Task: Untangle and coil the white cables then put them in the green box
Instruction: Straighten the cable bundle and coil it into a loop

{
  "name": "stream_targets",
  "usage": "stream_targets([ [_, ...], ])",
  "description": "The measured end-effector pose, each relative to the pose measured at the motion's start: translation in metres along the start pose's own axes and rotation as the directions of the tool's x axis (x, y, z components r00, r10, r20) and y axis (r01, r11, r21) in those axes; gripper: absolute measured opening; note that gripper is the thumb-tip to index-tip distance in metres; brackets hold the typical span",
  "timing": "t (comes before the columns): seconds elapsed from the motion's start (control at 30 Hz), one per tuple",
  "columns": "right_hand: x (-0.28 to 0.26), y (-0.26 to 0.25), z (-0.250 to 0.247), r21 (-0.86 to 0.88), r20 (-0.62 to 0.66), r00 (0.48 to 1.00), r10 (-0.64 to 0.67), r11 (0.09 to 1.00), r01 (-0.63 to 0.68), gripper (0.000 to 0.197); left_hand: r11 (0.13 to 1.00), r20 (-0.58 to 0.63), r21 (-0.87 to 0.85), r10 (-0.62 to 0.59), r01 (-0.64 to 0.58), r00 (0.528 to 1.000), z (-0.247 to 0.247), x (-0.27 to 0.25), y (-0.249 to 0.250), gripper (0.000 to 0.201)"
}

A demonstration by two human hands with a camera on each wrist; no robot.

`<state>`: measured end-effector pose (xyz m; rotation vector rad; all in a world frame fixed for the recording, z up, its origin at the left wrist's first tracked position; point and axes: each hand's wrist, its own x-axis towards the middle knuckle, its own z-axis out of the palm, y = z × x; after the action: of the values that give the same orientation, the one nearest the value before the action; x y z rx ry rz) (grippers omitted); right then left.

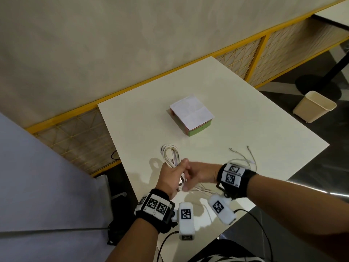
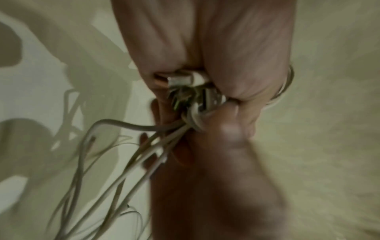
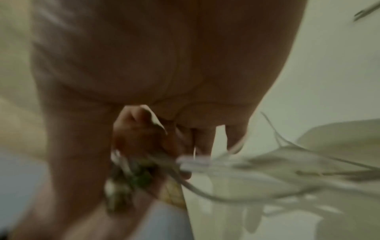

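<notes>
My left hand [image 1: 172, 176] grips the coiled white cables [image 1: 170, 154] at lower centre; right hand [image 1: 198, 175] fingers pinch the loose strands just beside. Green box [image 1: 191, 116] sits mid-frame on the desk [image 1: 245, 120], well apart.

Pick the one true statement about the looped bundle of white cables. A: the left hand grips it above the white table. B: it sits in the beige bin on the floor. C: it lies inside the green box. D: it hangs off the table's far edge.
A: the left hand grips the looped bundle of white cables above the white table, while the green box stands apart, covered by white paper.
</notes>
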<state>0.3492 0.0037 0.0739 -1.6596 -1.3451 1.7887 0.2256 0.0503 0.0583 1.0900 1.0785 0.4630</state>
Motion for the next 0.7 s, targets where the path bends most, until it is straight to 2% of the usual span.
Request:
stream_targets([
  [0.07,0.004,0.012,0.012,-0.109,-0.033,0.999,0.038,0.993,-0.042,0.038,1.0,0.013,0.009,0.011,-0.012,1.0,0.001,0.0,0.0,0.027],
  [0.17,0.005,0.019,0.013,-0.208,-0.04,0.996,0.081,0.974,-0.088,0.017,0.999,0.041,-0.035,0.04,-0.038,0.998,-0.004,-0.001,-0.003,0.019],
  [0.23,0.0,0.029,0.009,-0.281,-0.04,0.988,0.152,0.947,-0.157,0.029,0.993,0.039,-0.106,0.047,-0.043,0.998,-0.01,-0.001,-0.003,0.012],
  [0.37,-0.011,0.052,-0.001,-0.466,-0.157,0.958,0.241,0.837,-0.287,0.035,0.988,-0.017,-0.151,0.025,-0.028,1.0,-0.017,0.005,-0.003,0.012],
  [0.43,-0.018,0.05,-0.007,-0.522,-0.22,0.954,0.206,0.801,-0.293,0.033,0.991,-0.07,-0.136,-0.016,0.007,0.997,-0.02,0.007,-0.007,0.014],
  [0.57,-0.023,0.025,-0.022,-0.61,-0.255,0.966,0.039,0.769,-0.192,0.003,0.995,-0.156,-0.075,-0.074,0.063,0.985,-0.029,0.014,-0.024,0.04],
  [0.63,-0.019,0.013,-0.031,-0.655,-0.277,0.959,-0.06,0.742,-0.143,0.017,0.996,-0.153,-0.044,-0.078,0.072,0.985,-0.029,0.014,-0.026,0.045],
  [0.7,-0.014,0.007,-0.04,-0.693,-0.367,0.922,-0.124,0.698,-0.182,0.02,0.997,-0.139,0.039,-0.063,0.069,0.988,-0.026,0.014,-0.024,0.045],
])
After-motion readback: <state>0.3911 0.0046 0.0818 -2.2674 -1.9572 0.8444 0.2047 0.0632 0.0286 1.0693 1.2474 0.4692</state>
